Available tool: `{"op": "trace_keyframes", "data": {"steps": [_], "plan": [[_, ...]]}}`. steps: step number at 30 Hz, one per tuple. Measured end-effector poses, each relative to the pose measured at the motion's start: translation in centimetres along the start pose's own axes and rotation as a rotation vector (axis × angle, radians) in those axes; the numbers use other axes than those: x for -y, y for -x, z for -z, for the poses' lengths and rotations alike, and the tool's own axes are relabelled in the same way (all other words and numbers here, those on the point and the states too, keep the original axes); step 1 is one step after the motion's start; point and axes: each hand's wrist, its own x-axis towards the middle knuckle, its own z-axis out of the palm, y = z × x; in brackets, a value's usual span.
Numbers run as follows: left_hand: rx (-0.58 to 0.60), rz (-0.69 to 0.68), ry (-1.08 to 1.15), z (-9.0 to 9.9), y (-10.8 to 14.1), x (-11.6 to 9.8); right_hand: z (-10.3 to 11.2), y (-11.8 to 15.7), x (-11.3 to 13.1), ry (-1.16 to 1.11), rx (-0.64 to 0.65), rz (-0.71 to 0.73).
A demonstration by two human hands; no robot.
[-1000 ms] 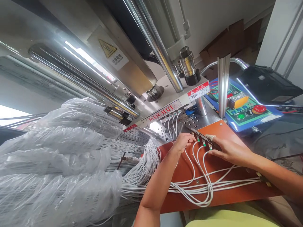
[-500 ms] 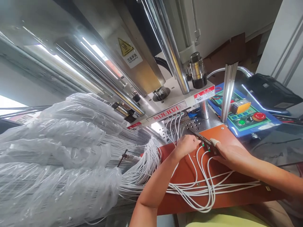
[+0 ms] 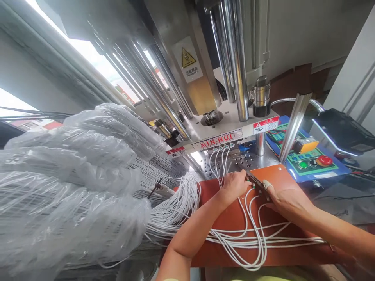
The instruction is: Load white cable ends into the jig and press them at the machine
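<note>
Okay, dark strip [image 3: 257, 187] lying diag. betw. L hand [image 3: 234, 186] & R hand [image 3: 288, 203].

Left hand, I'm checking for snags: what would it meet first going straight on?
The left hand would probably meet the dark connector strip first, right at its fingertips; the perforated steel plate lies beyond. Depth is hard to judge here.

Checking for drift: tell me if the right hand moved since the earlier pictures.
No, the right hand holds its place against the flat orange pad; only the view shifted.
</note>
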Motion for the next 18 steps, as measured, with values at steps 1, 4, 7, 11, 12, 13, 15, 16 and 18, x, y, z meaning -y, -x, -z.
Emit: {"op": "trace_keyframes", "data": {"steps": [1,4,7,11,12,13,15,16,18], "plan": [[0.007,0.015,0.041,-0.2,-0.2,0.4,-0.2,0.0,0.1,0.033,0.009,-0.003],[0.040,0.060,0.159,-0.5,-0.9,1.6,-0.6,-0.4,0.0,0.079,0.062,-0.014],[0.048,0.056,0.222,-0.6,-1.5,2.7,-0.2,-0.8,-0.4,0.072,0.117,-0.021],[0.005,0.019,0.232,-1.1,-1.7,3.0,2.0,-1.1,-1.2,-0.003,0.148,0.004],[-0.004,0.014,0.231,-1.1,-1.5,2.9,2.7,-1.3,-1.5,-0.014,0.152,0.011],[-0.016,0.010,0.232,-1.0,-1.4,2.7,3.4,-1.7,-1.6,-0.013,0.151,0.005],[-0.058,0.002,0.243,-0.2,-0.8,2.5,4.6,-3.0,-1.6,-0.005,0.121,-0.017],[-0.107,0.008,0.257,0.4,-0.4,2.5,5.1,-4.1,-1.4,-0.011,0.087,-0.016],[-0.284,0.060,0.315,1.8,0.3,3.0,5.8,-7.1,-0.6,-0.047,-0.025,0.033]]}}
